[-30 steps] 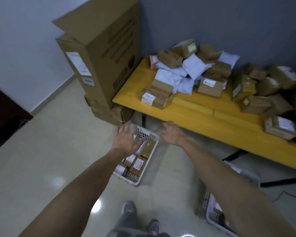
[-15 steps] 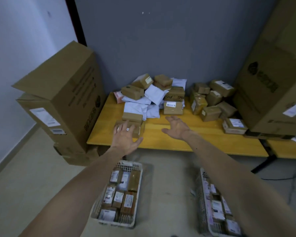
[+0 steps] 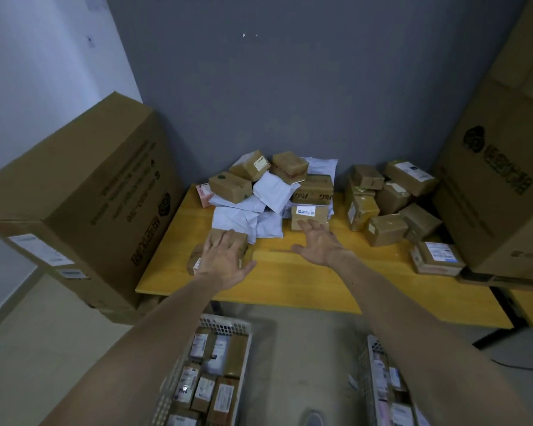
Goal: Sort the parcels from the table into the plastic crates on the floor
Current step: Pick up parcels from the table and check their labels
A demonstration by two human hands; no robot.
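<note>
Both hands moved farther over the table (image 3: 290,281); left hand (image 3: 225,261) spread above a brown box (image 3: 243,241), right hand (image 3: 319,244) spread, empty.

Free room at the table (image 3: 290,284).
We find bare tabletop along the front edge and between the middle parcel heap (image 3: 268,195) and the right-hand heap (image 3: 388,204); the left carton (image 3: 83,195) and right carton (image 3: 502,167) wall both ends; open floor separates left crate (image 3: 225,325) from right crate (image 3: 370,358).
</note>
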